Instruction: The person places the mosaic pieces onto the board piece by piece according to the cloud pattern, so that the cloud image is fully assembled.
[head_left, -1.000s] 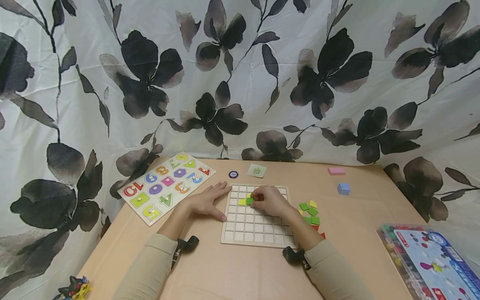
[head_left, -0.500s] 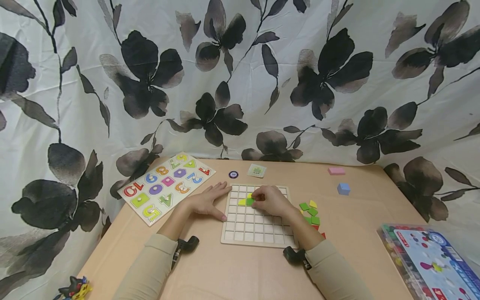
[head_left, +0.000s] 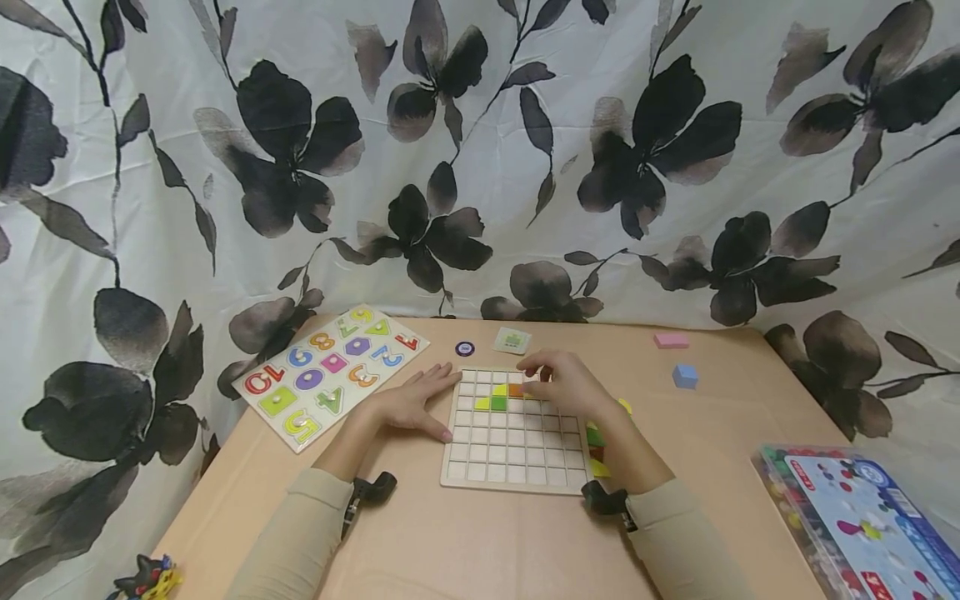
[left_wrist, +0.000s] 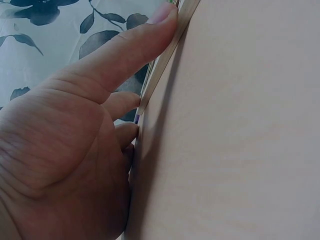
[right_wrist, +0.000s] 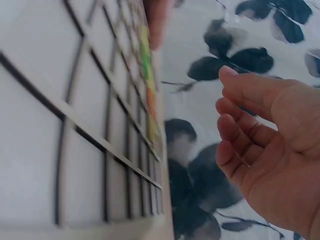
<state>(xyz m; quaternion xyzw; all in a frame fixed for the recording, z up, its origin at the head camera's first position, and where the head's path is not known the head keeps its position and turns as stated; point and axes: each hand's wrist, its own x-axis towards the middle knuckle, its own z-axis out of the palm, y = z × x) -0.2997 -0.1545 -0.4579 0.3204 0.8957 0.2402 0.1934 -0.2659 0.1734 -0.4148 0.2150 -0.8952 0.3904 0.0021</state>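
Note:
A wooden grid board (head_left: 507,455) with white square cells lies in front of me. A green tile (head_left: 498,403), two yellow tiles and an orange tile (head_left: 515,390) sit together in its upper cells. My left hand (head_left: 412,407) lies spread at the board's left side, its thumb (left_wrist: 145,45) touching the edge in the left wrist view. My right hand (head_left: 567,387) hovers above the upper right cells. In the right wrist view, its loosely bent fingers (right_wrist: 235,132) hold nothing, raised away from the board surface.
Several loose tiles (head_left: 595,435) lie by the board's right edge, partly behind the right forearm. A number puzzle board (head_left: 330,375) stands left. Beyond are a dark round disc (head_left: 465,348), a small card (head_left: 512,340), pink block (head_left: 671,341) and blue cube (head_left: 685,377). A plastic box (head_left: 855,517) sits right.
My right hand has let go of the green tile and risen up and to the right. The orange tile, hidden before, now shows. The left hand stays in place.

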